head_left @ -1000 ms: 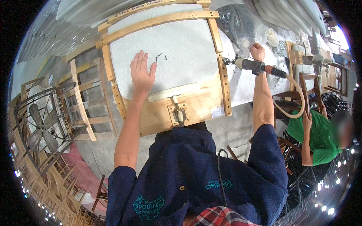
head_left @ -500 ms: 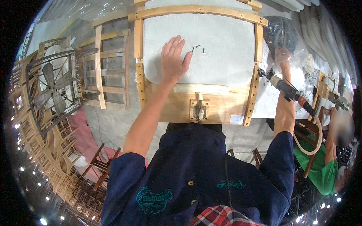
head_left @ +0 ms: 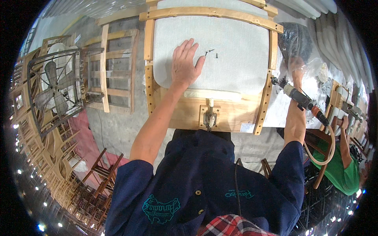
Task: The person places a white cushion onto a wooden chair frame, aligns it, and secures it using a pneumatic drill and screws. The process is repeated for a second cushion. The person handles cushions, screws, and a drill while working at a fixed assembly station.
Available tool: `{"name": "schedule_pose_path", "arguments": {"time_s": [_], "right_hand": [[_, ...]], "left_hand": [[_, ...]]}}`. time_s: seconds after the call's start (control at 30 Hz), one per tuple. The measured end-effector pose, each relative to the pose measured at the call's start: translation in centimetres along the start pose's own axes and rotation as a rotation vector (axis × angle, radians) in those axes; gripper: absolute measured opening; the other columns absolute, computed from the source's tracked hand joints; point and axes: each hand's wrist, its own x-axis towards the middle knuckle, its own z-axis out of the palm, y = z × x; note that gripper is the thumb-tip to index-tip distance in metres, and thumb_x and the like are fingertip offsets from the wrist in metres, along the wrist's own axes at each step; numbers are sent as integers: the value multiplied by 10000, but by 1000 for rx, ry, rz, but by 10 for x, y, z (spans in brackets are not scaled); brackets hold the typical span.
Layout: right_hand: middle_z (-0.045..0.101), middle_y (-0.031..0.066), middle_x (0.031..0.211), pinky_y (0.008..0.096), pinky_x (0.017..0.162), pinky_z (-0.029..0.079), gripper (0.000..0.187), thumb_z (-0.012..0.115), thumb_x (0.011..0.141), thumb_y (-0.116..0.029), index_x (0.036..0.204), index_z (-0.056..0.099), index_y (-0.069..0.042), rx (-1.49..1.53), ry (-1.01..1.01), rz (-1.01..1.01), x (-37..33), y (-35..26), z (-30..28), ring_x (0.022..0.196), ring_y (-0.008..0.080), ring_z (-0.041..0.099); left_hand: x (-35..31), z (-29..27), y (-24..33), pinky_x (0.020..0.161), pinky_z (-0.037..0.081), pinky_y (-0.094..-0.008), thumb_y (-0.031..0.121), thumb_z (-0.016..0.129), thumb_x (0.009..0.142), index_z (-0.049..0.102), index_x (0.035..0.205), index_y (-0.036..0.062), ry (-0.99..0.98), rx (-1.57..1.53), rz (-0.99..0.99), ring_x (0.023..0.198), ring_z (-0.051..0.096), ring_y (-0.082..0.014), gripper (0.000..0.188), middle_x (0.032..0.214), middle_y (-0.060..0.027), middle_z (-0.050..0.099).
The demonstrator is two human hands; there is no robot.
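Observation:
My left hand (head_left: 186,65) lies flat on a white fabric-covered panel (head_left: 236,67), fingers stretched out and holding nothing. Just right of its thumb are a few dark screws (head_left: 206,53) on the fabric. My right hand (head_left: 298,66) reaches into a clear plastic bag (head_left: 293,37) with dark contents; plastic covers the fingers, so their grip is hidden. A power screwdriver (head_left: 299,97) with a pale hose hangs over my right forearm, not held by either hand. A wooden fixture (head_left: 212,12) frames the panel, and a toggle clamp (head_left: 210,117) is mounted at its near edge.
A caged fan (head_left: 53,86) stands at the left beside a slatted wooden frame (head_left: 104,70). Wooden chair frames (head_left: 59,157) are stacked at lower left. At the right, a person in a green shirt (head_left: 338,177) handles a brown wooden frame (head_left: 325,157).
The view has shifted slightly, so the panel sits a little further right and lower. My left hand stays flat; my right stays at the bag. The person in green has lowered their position slightly.

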Motion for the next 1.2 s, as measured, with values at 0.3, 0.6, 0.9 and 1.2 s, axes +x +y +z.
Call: {"name": "schedule_pose_path", "arguments": {"time_s": [0.3, 0.6, 0.9, 1.2], "right_hand": [[704, 145, 1233, 485, 900, 529, 522, 595, 969, -510, 1340, 649, -147, 167, 221, -67, 2, 63, 6, 1115, 351, 668], [703, 136, 1208, 464, 873, 527, 523, 604, 966, -502, 1338, 649, -137, 843, 166, 63, -46, 93, 40, 1078, 329, 666], [701, 127, 1183, 444, 846, 525, 524, 612, 964, -494, 1337, 649, -128, 988, 156, 103, -35, 87, 48, 1041, 307, 664], [700, 117, 1158, 423, 818, 523, 525, 620, 961, -486, 1336, 648, -119, 1046, 152, 97, -30, 86, 45, 1004, 285, 661]], "left_hand": [[12, 5, 3, 1160, 365, -508, 298, 733, 899, 626, 1298, 24, 68, -69, 54, 1365, 487, -374, 496, 1439, -180, 572], [-6, -9, 6, 1172, 344, -513, 267, 710, 893, 613, 1266, 12, 82, -142, -15, 1366, 474, -375, 462, 1424, -179, 561], [-3, -13, 13, 1195, 311, -484, 270, 673, 930, 593, 1312, 6, 45, -114, -47, 1407, 429, -338, 471, 1471, -161, 526], [0, -16, 12, 1192, 319, -467, 281, 679, 925, 595, 1317, 10, 68, -137, -32, 1409, 430, -322, 484, 1474, -147, 528]]}}
